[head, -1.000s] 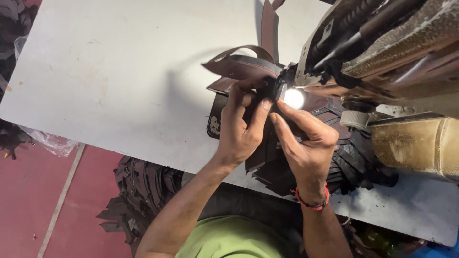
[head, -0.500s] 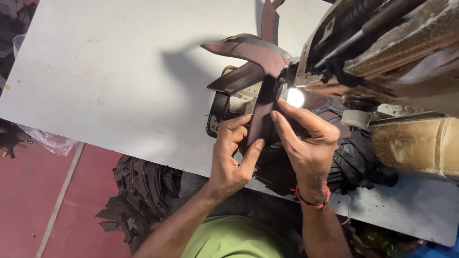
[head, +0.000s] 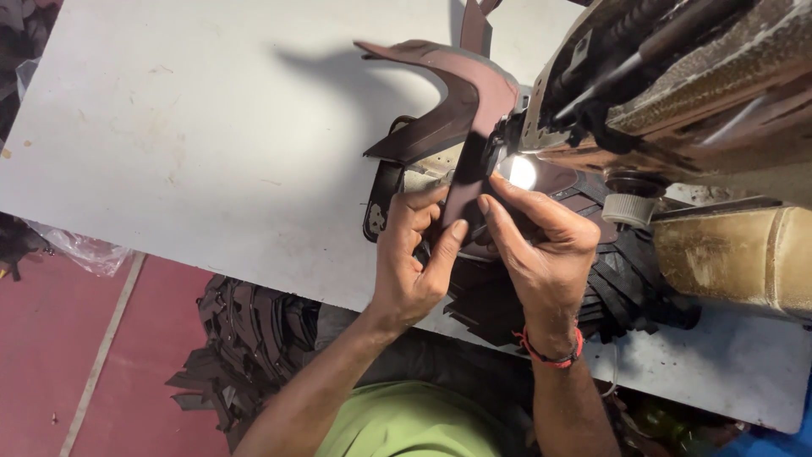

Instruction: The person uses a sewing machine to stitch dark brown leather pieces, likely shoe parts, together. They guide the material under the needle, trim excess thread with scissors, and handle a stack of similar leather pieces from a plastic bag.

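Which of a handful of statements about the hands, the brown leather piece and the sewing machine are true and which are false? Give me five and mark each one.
1. Both hands grip the brown leather piece at the sewing machine. True: the left hand and the right hand pinch its lower strip.
2. The machine's lamp is off. False: the lamp glows bright white beside the needle area.
3. A red band circles the right wrist. True.
4. The table is dark green. False: it is a pale white surface.
5. The floor holds no material. False: a heap of dark cut pieces lies beside the table.
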